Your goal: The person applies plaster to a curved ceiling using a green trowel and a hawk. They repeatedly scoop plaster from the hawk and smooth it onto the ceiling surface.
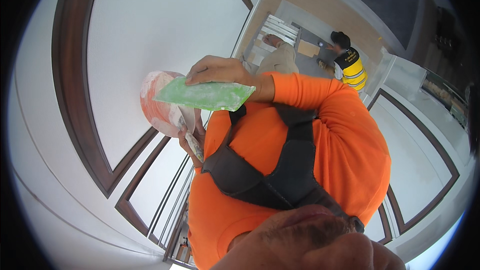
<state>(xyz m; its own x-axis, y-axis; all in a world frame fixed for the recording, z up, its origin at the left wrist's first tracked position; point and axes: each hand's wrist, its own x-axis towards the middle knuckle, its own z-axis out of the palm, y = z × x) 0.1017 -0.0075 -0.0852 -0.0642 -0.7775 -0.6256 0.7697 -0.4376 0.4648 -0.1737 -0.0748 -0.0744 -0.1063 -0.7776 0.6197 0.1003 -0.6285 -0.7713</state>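
My right hand is closed on a green plastering float, a flat plate smeared with white along its edges. The float tilts over the rim of a pinkish-red bucket, which is coated with whitish plaster. Against the near side of that bucket is my left hand, with its fingers curled round a putty knife. The knife's handle is spattered white, and its blade rests near the bucket's rim. The float hides part of the bucket's mouth, and part of my left hand is hidden behind the knife and bucket.
Close on the left stands a white wall panel framed by dark brown trim. Metal rails run at lower left. Far below, a co-worker in a yellow and black vest is beside a slatted metal platform near my foot.
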